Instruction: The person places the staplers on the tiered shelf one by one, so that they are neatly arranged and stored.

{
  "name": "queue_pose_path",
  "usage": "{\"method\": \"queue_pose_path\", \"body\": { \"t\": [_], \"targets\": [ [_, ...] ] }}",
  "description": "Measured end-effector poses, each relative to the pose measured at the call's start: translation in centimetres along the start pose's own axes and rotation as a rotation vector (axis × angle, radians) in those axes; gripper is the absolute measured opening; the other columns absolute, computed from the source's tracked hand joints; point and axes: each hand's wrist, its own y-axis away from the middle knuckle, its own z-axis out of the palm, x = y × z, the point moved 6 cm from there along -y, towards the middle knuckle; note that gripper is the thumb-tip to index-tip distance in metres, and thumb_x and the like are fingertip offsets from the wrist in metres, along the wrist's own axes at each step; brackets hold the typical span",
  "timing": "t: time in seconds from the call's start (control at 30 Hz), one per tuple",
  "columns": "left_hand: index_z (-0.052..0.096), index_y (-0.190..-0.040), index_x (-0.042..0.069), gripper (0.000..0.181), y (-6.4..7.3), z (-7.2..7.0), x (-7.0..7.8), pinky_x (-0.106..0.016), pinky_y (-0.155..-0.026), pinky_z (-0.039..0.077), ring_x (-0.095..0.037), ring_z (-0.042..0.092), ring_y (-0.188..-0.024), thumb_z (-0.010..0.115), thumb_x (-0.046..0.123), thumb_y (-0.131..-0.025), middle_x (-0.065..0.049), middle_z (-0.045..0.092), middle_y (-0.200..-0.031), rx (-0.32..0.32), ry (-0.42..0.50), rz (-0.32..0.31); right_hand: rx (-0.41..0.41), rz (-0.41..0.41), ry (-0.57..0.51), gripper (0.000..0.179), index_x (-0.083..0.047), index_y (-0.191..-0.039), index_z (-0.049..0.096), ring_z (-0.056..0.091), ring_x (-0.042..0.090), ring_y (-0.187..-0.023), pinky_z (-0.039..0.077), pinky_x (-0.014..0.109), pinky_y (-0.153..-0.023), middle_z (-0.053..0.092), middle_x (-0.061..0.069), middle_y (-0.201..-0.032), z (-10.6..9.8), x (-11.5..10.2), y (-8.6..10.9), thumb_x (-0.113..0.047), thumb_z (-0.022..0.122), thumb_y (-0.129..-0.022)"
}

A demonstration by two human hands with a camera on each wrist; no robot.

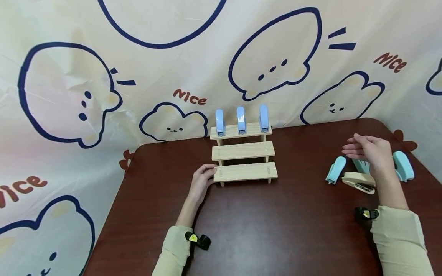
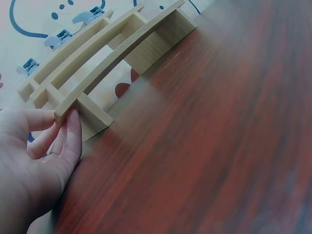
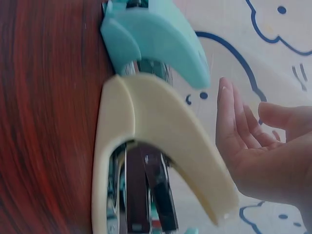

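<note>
A three-step wooden rack (image 1: 244,172) stands in the middle of the table. My left hand (image 1: 201,181) pinches the left end of its lowest step, thumb and fingers on either side of the board in the left wrist view. Three blue staplers (image 1: 241,119) stand in a row on the top step. Over at the right, my right hand (image 1: 375,152) is raised with fingers extended and nothing in it. Around and below it are a cream stapler (image 3: 161,112), a small teal stapler (image 1: 336,170), and a larger teal stapler (image 1: 404,166). Another teal one (image 1: 360,165) is partly hidden behind the hand.
The dark red-brown table (image 1: 276,226) reaches back to a wall cloth (image 1: 165,69) printed with cartoon outlines. The rack's top step stands close to that cloth. Black straps with small devices sit on both wrists.
</note>
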Motion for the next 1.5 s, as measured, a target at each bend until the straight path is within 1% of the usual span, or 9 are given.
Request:
{"method": "queue_pose_path", "body": {
  "t": [0.17,0.47,0.6,0.9,1.07,1.27,1.4,1.47,1.5],
  "targets": [
    [0.062,-0.119,-0.01,0.022,-0.1,-0.2,0.1,-0.029,-0.075,0.057,-0.017,0.067,-0.091,0.06,0.001,-0.1,-0.009,0.065,-0.107,0.007,-0.006,-0.004,0.033,0.012,-0.045,0.026,-0.023,-0.088,0.074,0.074,0.009,-0.066,0.059,0.025,-0.061,0.074,-0.006,-0.074,-1.3,0.2,-0.3,-0.043,0.064,-0.102],
    [0.063,-0.115,-0.007,0.017,-0.1,-0.1,0.0,-0.028,-0.074,0.057,-0.016,0.067,-0.089,0.061,0.001,-0.1,-0.007,0.065,-0.107,0.01,0.002,-0.01,0.081,0.058,-0.054,0.028,-0.025,-0.083,0.073,0.073,0.008,-0.064,0.059,0.024,-0.059,0.072,-0.008,-0.072,-3.5,1.0,-0.1,-0.04,0.062,-0.104],
    [0.063,-0.116,-0.008,0.018,-0.1,-0.1,0.0,-0.028,-0.074,0.057,-0.016,0.066,-0.089,0.061,0.001,-0.1,-0.008,0.065,-0.107,0.007,-0.002,-0.009,0.1,0.078,-0.065,0.03,-0.025,-0.082,0.073,0.073,0.007,-0.064,0.059,0.024,-0.059,0.072,-0.009,-0.072,-4.2,1.4,-0.1,-0.039,0.061,-0.105],
    [0.06,-0.122,-0.013,0.027,-0.1,-0.1,0.0,-0.028,-0.074,0.057,-0.016,0.066,-0.09,0.061,0.002,-0.1,-0.008,0.065,-0.107,-0.001,-0.004,-0.005,0.074,0.102,-0.115,0.033,-0.026,-0.076,0.076,0.073,0.009,-0.064,0.059,0.024,-0.058,0.073,-0.006,-0.071,-5.3,2.4,-0.1,-0.037,0.062,-0.104],
    [0.059,-0.123,-0.014,0.028,0.0,-0.1,-0.1,-0.028,-0.074,0.057,-0.016,0.066,-0.089,0.06,0.001,-0.1,-0.008,0.065,-0.107,-0.006,-0.004,0.0,0.069,0.119,-0.071,0.033,-0.03,-0.076,0.074,0.072,0.006,-0.064,0.059,0.024,-0.058,0.072,-0.008,-0.071,-5.6,2.8,-0.2,-0.037,0.061,-0.105],
    [0.06,-0.121,-0.014,0.026,0.0,-0.1,0.0,-0.028,-0.074,0.057,-0.016,0.067,-0.089,0.06,0.001,-0.1,-0.008,0.065,-0.107,-0.008,0.005,0.003,0.111,0.089,-0.035,0.033,-0.032,-0.076,0.072,0.069,0.002,-0.064,0.057,0.019,-0.057,0.07,-0.012,-0.071,-6.0,3.0,-0.3,-0.025,0.059,-0.106],
    [0.061,-0.119,-0.012,0.023,0.0,-0.1,0.0,-0.028,-0.074,0.057,-0.016,0.067,-0.088,0.061,0.0,-0.099,-0.008,0.065,-0.107,-0.007,0.014,0.005,0.121,0.052,0.067,0.032,-0.037,-0.078,0.069,0.065,-0.005,-0.067,0.054,0.014,-0.058,0.066,-0.021,-0.074,-6.2,3.0,-0.5,-0.023,0.062,-0.105],
    [0.061,-0.118,-0.012,0.023,0.0,-0.1,0.0,-0.029,-0.074,0.057,-0.015,0.067,-0.088,0.061,0.0,-0.099,-0.009,0.065,-0.107,-0.007,0.019,0.007,0.127,0.036,0.164,0.027,-0.04,-0.081,0.067,0.06,-0.009,-0.073,0.051,0.011,-0.06,0.061,-0.028,-0.079,-6.3,3.0,-0.7,-0.026,0.062,-0.104],
    [0.061,-0.118,-0.012,0.023,0.0,-0.1,0.0,-0.029,-0.074,0.057,-0.016,0.067,-0.088,0.061,0.0,-0.099,-0.009,0.065,-0.106,-0.008,0.018,0.008,0.13,0.034,0.22,0.021,-0.038,-0.086,0.067,0.057,-0.009,-0.076,0.05,0.011,-0.061,0.059,-0.026,-0.085,-6.3,3.1,-0.7,-0.029,0.062,-0.104]
  ]
}}
